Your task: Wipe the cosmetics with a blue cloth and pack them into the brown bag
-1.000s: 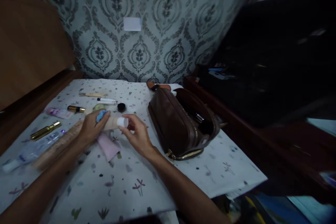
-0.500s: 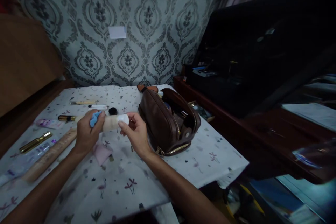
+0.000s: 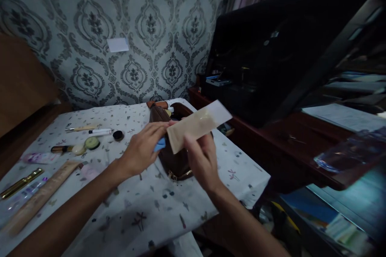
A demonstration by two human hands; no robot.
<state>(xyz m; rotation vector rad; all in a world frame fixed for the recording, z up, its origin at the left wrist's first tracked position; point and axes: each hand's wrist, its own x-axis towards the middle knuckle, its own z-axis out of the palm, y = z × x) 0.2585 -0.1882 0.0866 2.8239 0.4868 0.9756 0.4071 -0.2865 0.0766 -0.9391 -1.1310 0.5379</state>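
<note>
My right hand grips a beige cosmetic tube with a white cap, tilted with the cap end up to the right. The fingers of my left hand are curled round a small light blue cloth, mostly hidden, and reach the tube's flat end. Behind and below the tube stands a brown leather makeup bag with its top unzipped. The hands and tube cover much of it, so little of its inside shows.
Left on the patterned tablecloth lie brushes, a white pen-like stick, a black round lid, a green-topped round item, a gold tube and a long beige pack. A black monitor leans at right.
Both hands have moved right with the tube, from beside the bag to in front of it. My right hand has shifted its grip from the cap to the body. The view has turned right.
</note>
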